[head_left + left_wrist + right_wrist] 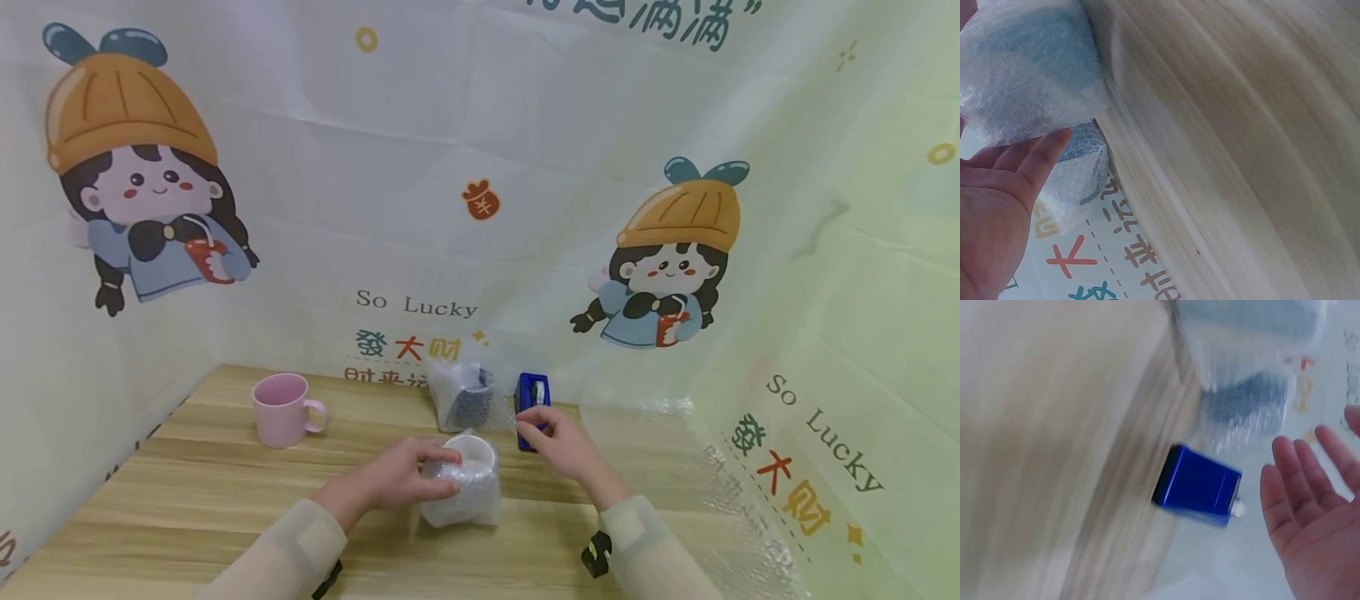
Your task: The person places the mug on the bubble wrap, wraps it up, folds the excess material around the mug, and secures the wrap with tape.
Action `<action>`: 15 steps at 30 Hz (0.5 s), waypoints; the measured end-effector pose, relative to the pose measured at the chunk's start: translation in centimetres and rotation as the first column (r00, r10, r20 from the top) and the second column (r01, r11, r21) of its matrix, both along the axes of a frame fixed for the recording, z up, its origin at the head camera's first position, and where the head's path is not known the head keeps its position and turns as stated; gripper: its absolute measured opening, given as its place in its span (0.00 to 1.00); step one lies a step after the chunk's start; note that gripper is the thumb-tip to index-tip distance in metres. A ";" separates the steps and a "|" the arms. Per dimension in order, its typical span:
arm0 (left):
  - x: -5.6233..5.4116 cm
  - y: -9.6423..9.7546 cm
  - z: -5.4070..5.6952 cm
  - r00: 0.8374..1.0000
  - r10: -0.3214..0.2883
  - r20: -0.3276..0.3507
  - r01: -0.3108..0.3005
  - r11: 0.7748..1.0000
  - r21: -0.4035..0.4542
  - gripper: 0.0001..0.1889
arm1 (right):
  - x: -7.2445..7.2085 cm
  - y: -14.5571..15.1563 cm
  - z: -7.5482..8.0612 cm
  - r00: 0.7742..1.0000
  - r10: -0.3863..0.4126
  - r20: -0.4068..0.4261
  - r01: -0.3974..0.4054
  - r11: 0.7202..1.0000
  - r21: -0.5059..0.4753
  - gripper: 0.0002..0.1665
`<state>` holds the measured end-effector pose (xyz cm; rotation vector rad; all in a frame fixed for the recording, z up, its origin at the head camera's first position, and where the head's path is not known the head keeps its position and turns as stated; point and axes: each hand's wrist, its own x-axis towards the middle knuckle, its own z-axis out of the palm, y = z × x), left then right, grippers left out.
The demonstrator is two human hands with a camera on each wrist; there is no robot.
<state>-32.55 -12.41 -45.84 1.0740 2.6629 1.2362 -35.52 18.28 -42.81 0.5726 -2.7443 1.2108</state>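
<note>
In the head view my left hand [393, 475] grips the side of a bubble-wrapped cup [474, 492], its white round rim facing up. The left wrist view shows the fingers against the lower part of the bubble wrap [1029, 75]. My right hand [558, 437] reaches over a blue tape dispenser [534, 392], fingertips in front of it in the head view. From the right wrist, the fingers [1297, 481] look loosely bent with nothing between them, beside the dispenser [1200, 484]. Behind the held cup stands a second bubble-wrapped, dark cup [472, 400].
A pink mug [280, 412] stands at the left, its handle to the right. A clear sheet of bubble wrap [705, 492] spreads over the table's right side. Printed cloth [420, 208] hangs behind and beside the wooden table [187, 500].
</note>
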 end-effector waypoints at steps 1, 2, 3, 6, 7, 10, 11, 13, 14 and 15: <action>0.0 0.0 0.0 1.000 0.003 0.002 -0.003 1.000 -0.003 0.25 | -0.3 0.3 0.1 0.999 -0.045 0.006 0.045 0.999 0.009 0.15; 0.0 0.1 0.0 1.000 0.005 0.004 -0.004 1.000 -0.006 0.25 | -0.6 0.5 0.3 0.996 -0.088 0.015 0.088 0.996 0.022 0.15; 0.0 0.1 0.0 1.000 0.006 0.005 -0.006 1.000 -0.008 0.25 | -0.9 0.8 0.4 0.992 -0.122 0.017 0.121 0.992 0.038 0.15; -0.1 0.1 -0.1 1.000 0.006 0.000 -0.006 1.000 -0.011 0.25 | -1.8 1.3 0.8 0.981 -0.191 0.009 0.190 0.976 0.104 0.16; -0.1 0.1 -0.1 1.000 0.005 -0.001 -0.005 1.000 -0.010 0.25 | -2.1 1.5 0.9 0.978 -0.211 0.008 0.208 0.970 0.123 0.16; -0.2 0.1 0.0 1.000 0.003 -0.004 -0.003 1.000 -0.008 0.25 | -3.1 1.9 1.0 0.967 -0.255 0.016 0.248 0.952 0.178 0.17; -0.2 0.1 0.0 1.000 0.002 -0.002 -0.002 1.000 -0.007 0.25 | -3.4 2.0 1.0 0.963 -0.269 0.023 0.260 0.946 0.195 0.18; -0.2 0.1 0.0 1.000 0.002 0.003 -0.002 1.000 -0.003 0.25 | -4.0 2.0 0.8 0.954 -0.297 0.033 0.282 0.933 0.223 0.17; -0.1 0.1 -0.1 1.000 0.003 0.004 -0.003 1.000 -0.003 0.25 | -4.3 2.0 0.6 0.951 -0.305 0.043 0.287 0.929 0.234 0.17; -0.1 0.1 -0.1 1.000 0.006 0.004 -0.006 1.000 -0.005 0.25 | -4.5 2.0 0.4 0.949 -0.312 0.053 0.290 0.925 0.244 0.16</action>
